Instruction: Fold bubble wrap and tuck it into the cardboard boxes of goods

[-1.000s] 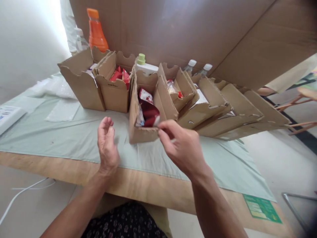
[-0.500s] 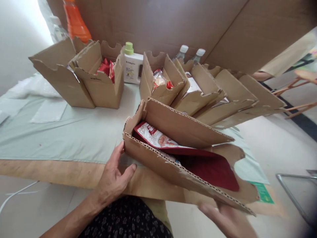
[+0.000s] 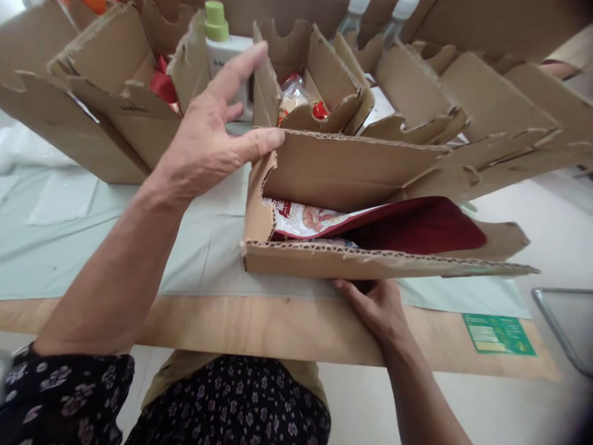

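A long open cardboard box [image 3: 352,262] is held up over the table's front edge, close to me. Inside it lie a dark red packet [image 3: 417,225] and a white printed snack packet [image 3: 306,217]. My right hand [image 3: 375,306] grips the box from underneath, with its fingers partly hidden below the box's near wall. My left hand [image 3: 208,139] is raised with fingers spread, its thumb touching the box's far left corner and its fingers pointing toward a white bottle with a green cap [image 3: 222,37].
A row of cardboard boxes [image 3: 120,117] stands at the back, some holding red packets [image 3: 160,83] and a clear bag of snacks [image 3: 294,93]. Two capped bottles [image 3: 356,12] stand behind. A pale green cloth [image 3: 65,247] covers the wooden table [image 3: 259,327]; a green label [image 3: 498,334] lies right.
The box came closer and levelled out. My left hand left the box's near left end and rose to its far corner, fingers spread. My right hand stays under the box.
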Motion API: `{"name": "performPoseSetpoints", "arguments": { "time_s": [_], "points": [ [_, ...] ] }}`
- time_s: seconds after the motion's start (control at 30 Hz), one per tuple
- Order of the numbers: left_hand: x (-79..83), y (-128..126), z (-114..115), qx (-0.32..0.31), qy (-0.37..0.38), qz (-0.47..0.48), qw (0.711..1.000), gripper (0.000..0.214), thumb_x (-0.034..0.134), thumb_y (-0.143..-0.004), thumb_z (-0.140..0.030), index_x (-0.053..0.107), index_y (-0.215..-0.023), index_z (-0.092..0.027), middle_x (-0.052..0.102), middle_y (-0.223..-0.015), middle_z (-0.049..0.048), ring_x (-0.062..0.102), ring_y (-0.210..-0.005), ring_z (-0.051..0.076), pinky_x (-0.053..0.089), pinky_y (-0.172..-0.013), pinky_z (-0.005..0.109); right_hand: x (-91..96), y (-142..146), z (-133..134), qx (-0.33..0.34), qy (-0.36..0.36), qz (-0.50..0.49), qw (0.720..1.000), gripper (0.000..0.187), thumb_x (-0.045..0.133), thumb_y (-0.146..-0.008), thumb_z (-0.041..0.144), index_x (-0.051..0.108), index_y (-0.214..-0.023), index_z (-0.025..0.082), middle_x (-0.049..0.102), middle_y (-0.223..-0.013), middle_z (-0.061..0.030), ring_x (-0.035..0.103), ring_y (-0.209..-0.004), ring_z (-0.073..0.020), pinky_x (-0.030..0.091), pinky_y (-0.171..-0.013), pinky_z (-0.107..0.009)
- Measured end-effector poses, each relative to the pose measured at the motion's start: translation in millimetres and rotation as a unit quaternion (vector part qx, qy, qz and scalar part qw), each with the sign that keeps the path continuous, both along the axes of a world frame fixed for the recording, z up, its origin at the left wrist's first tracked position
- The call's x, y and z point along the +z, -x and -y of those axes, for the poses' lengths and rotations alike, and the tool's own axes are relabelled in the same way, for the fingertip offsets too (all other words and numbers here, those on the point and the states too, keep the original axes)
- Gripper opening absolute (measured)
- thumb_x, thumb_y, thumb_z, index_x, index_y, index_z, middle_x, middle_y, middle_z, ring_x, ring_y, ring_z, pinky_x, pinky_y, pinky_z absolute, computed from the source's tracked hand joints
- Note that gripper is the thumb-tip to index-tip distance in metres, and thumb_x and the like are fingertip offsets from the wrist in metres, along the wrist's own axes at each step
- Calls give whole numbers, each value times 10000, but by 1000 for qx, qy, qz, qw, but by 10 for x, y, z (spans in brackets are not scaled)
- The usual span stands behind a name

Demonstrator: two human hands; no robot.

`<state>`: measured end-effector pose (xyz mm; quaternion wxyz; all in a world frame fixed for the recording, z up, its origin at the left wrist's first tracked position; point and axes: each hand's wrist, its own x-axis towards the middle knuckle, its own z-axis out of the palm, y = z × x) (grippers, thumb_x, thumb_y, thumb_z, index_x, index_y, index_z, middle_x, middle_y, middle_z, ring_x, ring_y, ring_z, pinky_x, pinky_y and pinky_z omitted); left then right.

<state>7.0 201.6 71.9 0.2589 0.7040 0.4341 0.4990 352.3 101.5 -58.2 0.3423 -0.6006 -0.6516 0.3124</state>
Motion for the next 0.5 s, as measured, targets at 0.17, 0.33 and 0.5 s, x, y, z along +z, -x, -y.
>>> {"name": "performPoseSetpoints", "arguments": {
  "time_s": [0.17, 0.33, 0.5],
  "points": [
    [269, -279, -191, 46, 92, -48, 994, 355, 694, -934, -214, 717, -1276, -121, 728, -1075, 15, 703, -1222, 288, 438, -1135, 690, -2, -33, 11, 8, 46, 60, 997, 436, 756, -777, 645, 739, -794, 210, 759, -756, -87, 718, -743, -307, 589, -662, -391],
    [391, -325, -310, 96, 140, -196, 966, 199, 680, -895, -300, 756, -852, -120, 561, -637, -53, 770, -1010, 306, 516, -1027, 711, -23, -119, 25, 18, 72, 67, 995, 426, 705, -819, 646, 745, -773, 224, 726, -687, -68, 700, -693, -290, 579, -627, -383],
    [382, -126, -541, 91, 124, -129, 980, 176, 659, -800, -81, 713, -633, -82, 481, -535, -72, 725, -1125, 379, 360, -1073, 807, -66, -150, 45, 24, 86, 68, 994, 410, 667, -835, 608, 685, -644, 245, 707, -624, -58, 697, -649, -284, 593, -616, -384]
  ]
}}
